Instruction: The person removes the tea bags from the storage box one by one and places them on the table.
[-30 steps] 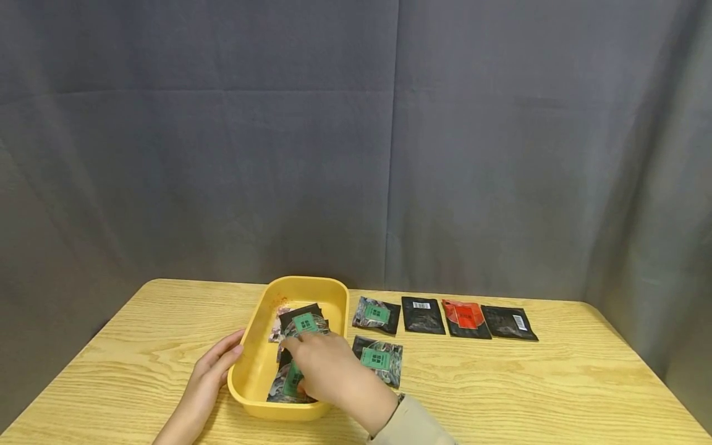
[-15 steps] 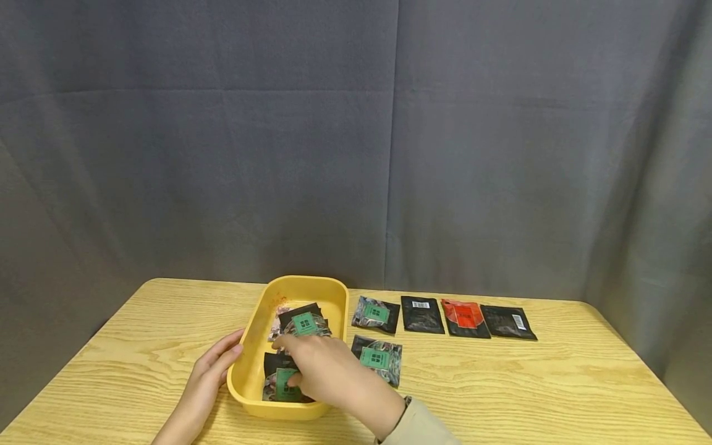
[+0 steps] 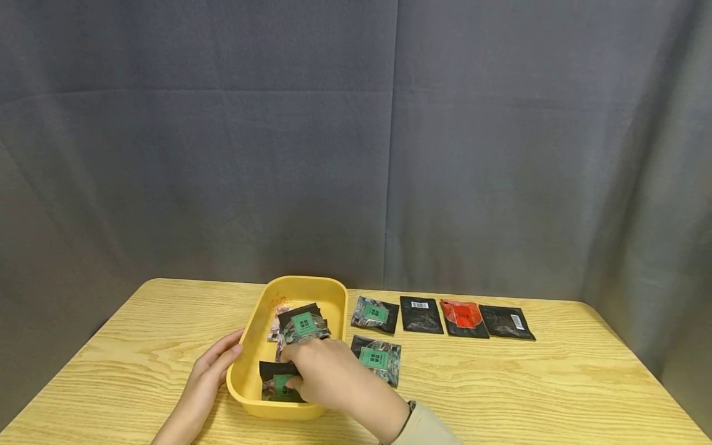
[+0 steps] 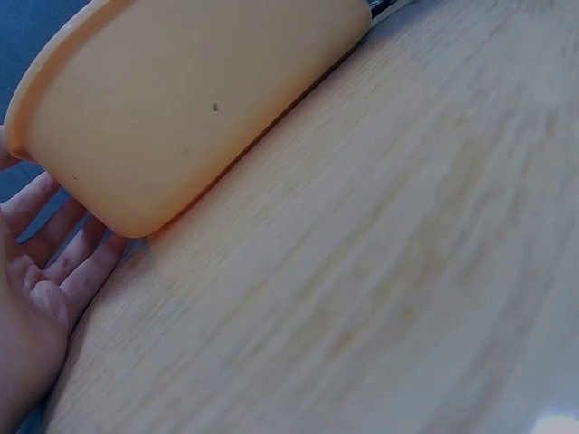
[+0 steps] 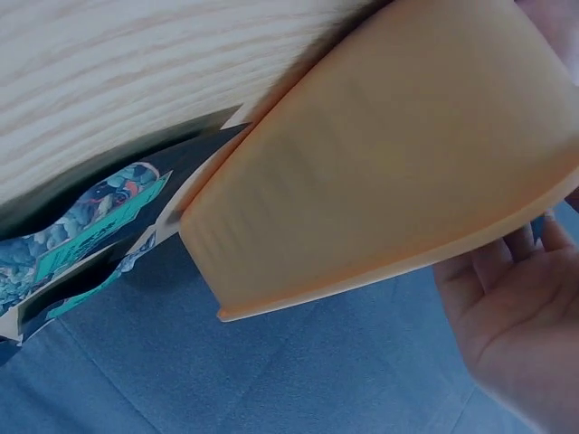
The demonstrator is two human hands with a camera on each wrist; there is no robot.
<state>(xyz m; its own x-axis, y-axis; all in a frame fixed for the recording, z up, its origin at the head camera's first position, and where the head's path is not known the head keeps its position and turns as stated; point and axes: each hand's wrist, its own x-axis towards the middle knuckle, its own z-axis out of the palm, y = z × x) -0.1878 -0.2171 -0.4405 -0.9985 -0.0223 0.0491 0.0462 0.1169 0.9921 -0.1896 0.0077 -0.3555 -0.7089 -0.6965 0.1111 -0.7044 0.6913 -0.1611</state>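
Observation:
My left hand (image 3: 208, 374) rests against the left outer wall of a yellow plastic tub (image 3: 241, 395), thumb at its rim and fingers fairly straight. In the left wrist view, fingers (image 4: 90, 249) touch the tub's end. My right hand (image 3: 328, 374) reaches inside over the near right rim. Its thumb and curled fingers pinch a black foil sachet with a green label (image 3: 272, 386) at the tub's near end; the hand hides part of it. Beyond it lies another green-labelled sachet (image 3: 303, 322), over pinkish sachets (image 3: 275, 330).
Right of the tub, two green-labelled sachets (image 3: 374, 313) (image 3: 381, 358) lie on the wooden table (image 3: 528, 383). Farther right are a black sachet (image 3: 421, 314) with a barcode, a red one (image 3: 464, 317) and another black one (image 3: 507, 322). A grey curtain (image 3: 356, 154) hangs behind.
The near green-labelled sachet has shifted left and straightened along the tub's near wall, its far edge coming closer to that wall. My right hand has moved slightly; the left has stayed in place.

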